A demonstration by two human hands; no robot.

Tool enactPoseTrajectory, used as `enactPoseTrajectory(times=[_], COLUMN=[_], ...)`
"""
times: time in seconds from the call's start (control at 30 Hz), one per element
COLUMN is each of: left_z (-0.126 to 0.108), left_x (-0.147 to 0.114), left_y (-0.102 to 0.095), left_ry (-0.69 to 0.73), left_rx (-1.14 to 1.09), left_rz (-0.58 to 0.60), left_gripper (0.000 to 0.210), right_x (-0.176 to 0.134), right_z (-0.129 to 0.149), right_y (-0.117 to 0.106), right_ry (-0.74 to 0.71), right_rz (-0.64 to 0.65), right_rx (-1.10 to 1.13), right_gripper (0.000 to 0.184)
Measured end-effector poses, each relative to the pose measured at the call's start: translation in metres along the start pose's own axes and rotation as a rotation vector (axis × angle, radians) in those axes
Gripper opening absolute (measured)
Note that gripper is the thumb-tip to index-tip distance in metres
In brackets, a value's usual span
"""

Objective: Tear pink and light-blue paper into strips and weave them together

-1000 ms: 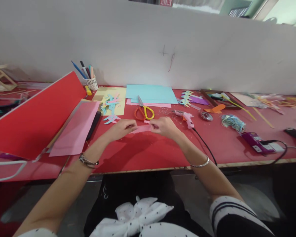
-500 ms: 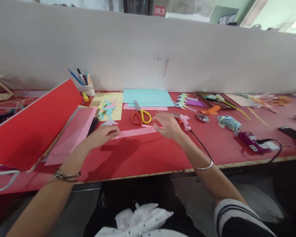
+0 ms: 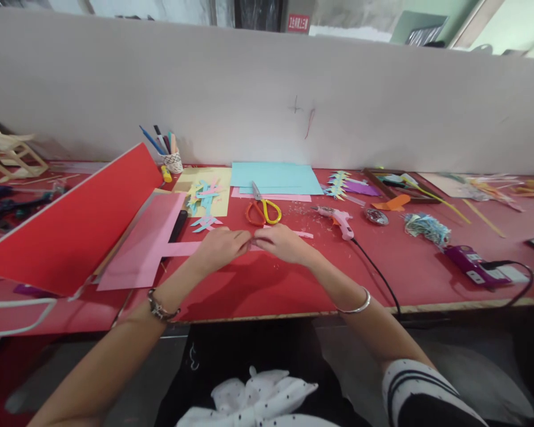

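My left hand (image 3: pixel 222 246) and my right hand (image 3: pixel 285 243) meet above the red table, fingertips pinched together. Both are closed on a pink paper strip (image 3: pixel 181 249), whose left end stretches out past my left hand; the part between the fingers is mostly hidden. Just beyond my hands lie scissors (image 3: pixel 272 212) with one red and one yellow handle. A narrow pink paper scrap (image 3: pixel 304 235) pokes out behind my right hand. Cut blue and pink paper pieces (image 3: pixel 206 222) lie beyond my left hand.
A pink glue gun (image 3: pixel 338 220) with a black cord lies to the right. Blue paper sheets (image 3: pixel 276 173) lie at the back by the white partition. A red board (image 3: pixel 80 219) leans at the left, beside pink sheets (image 3: pixel 142 243). A purple power device (image 3: pixel 471 265) sits near the right edge.
My hands have come together at the middle of the pink strip; before, they were apart near its two ends. The view has shifted slightly left.
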State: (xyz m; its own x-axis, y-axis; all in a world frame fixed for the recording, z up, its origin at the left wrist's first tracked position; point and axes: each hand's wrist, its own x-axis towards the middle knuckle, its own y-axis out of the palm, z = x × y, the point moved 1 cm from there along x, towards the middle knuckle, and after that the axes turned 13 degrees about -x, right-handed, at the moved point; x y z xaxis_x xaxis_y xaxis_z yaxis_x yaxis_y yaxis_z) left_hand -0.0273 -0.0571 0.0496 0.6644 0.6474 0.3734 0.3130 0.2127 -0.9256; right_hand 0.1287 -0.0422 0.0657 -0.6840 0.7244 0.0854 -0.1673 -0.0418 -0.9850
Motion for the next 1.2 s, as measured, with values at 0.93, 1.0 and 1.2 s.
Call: enactPoseTrajectory(times=[0.93, 1.0, 1.2], left_z=[-0.006, -0.008, -0.013], left_x=[-0.001, 0.0, 0.001], left_y=[-0.011, -0.011, -0.01], left_ry=[-0.135, -0.191, -0.244], left_rx=[-0.253, -0.288, -0.446], left_rz=[-0.038, 0.063, 0.123], left_gripper=[0.032, 0.033, 0.032], right_x=[-0.04, -0.036, -0.024], right_z=[-0.021, -0.019, -0.002], right_y=[-0.01, -0.008, 0.003], right_ry=[0.005, -0.004, -0.05], right_rz=[-0.104, -0.161, -0.228], right_rx=[0.084, 0.032, -0.072], right_gripper=[0.025, 0.023, 0.013])
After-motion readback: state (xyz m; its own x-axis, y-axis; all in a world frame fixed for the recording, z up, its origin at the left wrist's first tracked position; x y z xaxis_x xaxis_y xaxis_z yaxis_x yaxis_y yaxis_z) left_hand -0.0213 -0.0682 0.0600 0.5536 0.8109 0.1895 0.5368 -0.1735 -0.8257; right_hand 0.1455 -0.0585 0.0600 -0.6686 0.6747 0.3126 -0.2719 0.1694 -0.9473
